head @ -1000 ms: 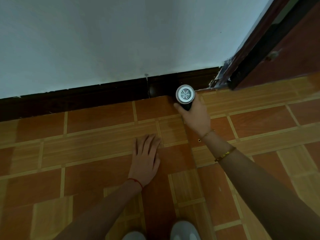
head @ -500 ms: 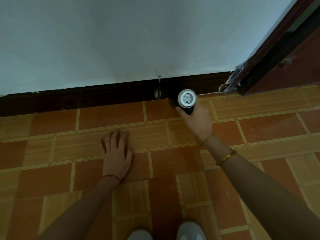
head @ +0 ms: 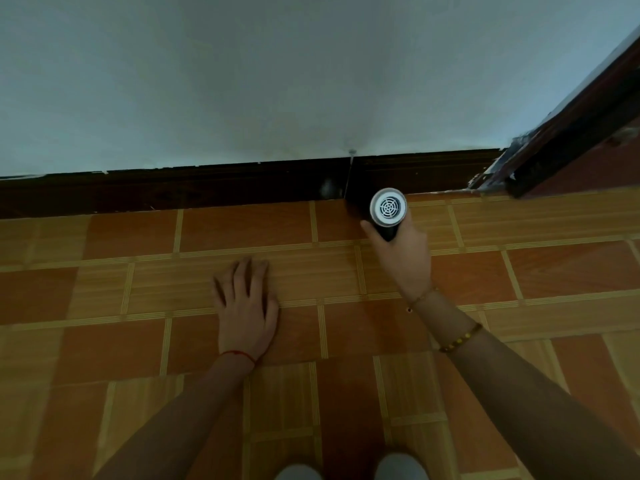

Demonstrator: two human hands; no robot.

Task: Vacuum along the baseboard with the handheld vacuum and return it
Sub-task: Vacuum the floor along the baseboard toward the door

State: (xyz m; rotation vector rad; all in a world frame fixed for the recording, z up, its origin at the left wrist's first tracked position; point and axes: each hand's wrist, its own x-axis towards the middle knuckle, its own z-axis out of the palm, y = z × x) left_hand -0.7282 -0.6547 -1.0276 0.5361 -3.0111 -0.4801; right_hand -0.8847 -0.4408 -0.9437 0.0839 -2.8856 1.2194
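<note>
The handheld vacuum is the only one in view: a dark body with a round white grilled end cap facing the camera, held at the foot of the wall where the floor meets the dark baseboard. Its front end points at the baseboard and cannot be made out against the dark wood. The right hand grips the vacuum from below, its fingers wrapped around the dark body. The left hand lies flat on the tiled floor, well to the left of the vacuum, fingers straight and slightly spread, grasping nothing. One red thread circles the left wrist; two bracelets sit on the right arm, a thin one at the wrist and a beaded one farther up. A dark door frame rises at the right end of the baseboard. Two pale shoe tips show at the bottom edge.
</note>
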